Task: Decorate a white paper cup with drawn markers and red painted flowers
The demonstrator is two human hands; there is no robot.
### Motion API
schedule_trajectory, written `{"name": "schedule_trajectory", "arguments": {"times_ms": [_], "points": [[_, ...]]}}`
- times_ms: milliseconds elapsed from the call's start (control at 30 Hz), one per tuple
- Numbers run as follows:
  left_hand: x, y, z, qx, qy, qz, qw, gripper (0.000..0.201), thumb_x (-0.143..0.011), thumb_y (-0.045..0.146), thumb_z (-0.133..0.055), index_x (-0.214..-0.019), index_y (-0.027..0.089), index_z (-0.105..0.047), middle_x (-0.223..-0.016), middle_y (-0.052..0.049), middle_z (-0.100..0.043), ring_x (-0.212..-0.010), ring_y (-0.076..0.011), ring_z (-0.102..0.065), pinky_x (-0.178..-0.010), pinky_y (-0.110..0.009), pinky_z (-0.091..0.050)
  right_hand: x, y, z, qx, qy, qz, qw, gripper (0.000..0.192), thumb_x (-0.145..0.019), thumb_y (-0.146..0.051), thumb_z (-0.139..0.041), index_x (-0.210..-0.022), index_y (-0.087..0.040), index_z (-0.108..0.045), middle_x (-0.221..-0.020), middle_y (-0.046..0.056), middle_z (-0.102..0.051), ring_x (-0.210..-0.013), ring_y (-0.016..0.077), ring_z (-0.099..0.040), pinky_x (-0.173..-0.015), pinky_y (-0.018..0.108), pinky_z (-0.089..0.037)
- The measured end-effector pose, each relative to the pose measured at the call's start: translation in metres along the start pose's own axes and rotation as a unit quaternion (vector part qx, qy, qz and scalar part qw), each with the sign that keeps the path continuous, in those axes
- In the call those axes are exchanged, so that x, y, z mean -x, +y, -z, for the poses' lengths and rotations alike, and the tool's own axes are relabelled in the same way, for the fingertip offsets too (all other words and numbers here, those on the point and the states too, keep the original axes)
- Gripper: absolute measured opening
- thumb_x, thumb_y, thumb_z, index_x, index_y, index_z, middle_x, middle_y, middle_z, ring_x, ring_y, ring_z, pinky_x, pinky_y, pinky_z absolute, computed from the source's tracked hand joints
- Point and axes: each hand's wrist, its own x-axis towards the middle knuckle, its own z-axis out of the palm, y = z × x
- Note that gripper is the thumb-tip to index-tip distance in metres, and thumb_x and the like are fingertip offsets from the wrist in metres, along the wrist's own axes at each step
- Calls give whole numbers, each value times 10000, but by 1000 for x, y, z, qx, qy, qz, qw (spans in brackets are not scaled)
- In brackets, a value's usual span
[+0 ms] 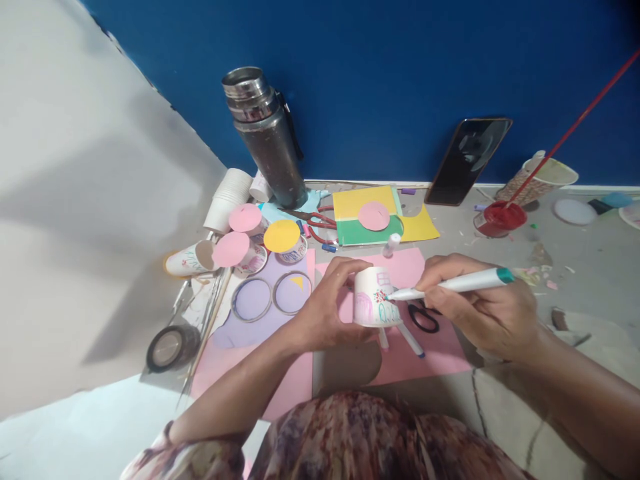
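Left hand (327, 310) clamped on upturned paper cup (374, 298), right hand (480, 303) pinching marker (450, 285) at three o'clock: thin wall may buckle, smearing ink.

We look from one head-worn camera, forward and steeply down over our own chest onto the floor (590, 267), close enough that both forearms fill the lower frame. The view faces a blue wall (400, 80) beyond the work. Its wide lens bends the edges. No second view shares the scene.

Steel flask (267, 137), leaning phone (469, 161), red paint pot (500, 218) — scattered paper circles
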Motion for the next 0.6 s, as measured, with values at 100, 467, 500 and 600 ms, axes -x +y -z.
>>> {"name": "schedule_trajectory", "arguments": {"times_ms": [100, 467, 500, 600], "points": [[0, 0, 0, 10, -1, 2, 1000, 839, -629, 362, -954, -1381, 284, -590, -1393, -118, -578, -1341, -358, -558, -1106, -511, -532, 1, 1, -1, -22, -5, 6, 1000, 119, -1008, -251, -642, -937, -242, -737, -769, -2, -760, -596, 137, -686, -554, 257, -518], [1, 0, 0, 6, 2, -4, 1000, 817, -636, 356, -947, -1371, 285, -597, -1387, -110, -581, -1341, -357, -557, -1124, -512, -512, -1, 1, -2, -40, -11, 19, 999, 116, -995, -218, -647, -936, -243, -744, -753, -1, -758, -622, 149, -707, -555, 258, -526], [1, 0, 0, 5, 2, -4, 1000, 816, -637, 356, -946, -1371, 285, -597, -1389, -112, -581, -1341, -357, -558, -1122, -512, -513, 0, 2, -1, -37, -14, 19, 999, 116, -992, -212, -647, -931, -242, -740, -745, -2, -754, -614, 148, -702, -549, 258, -523], [1, -1, 0, 3, 1, 1, 1000, 826, -635, 357, -943, -1380, 291, -592, -1404, -119, -586, -1343, -368, -564, -1115, -525, -519, 1, 3, 2, -32, -13, 1, 999, 131, -1007, -234, -631, -918, -243, -727, -711, -1, -725, -577, 156, -675, -521, 275, -514]]}}
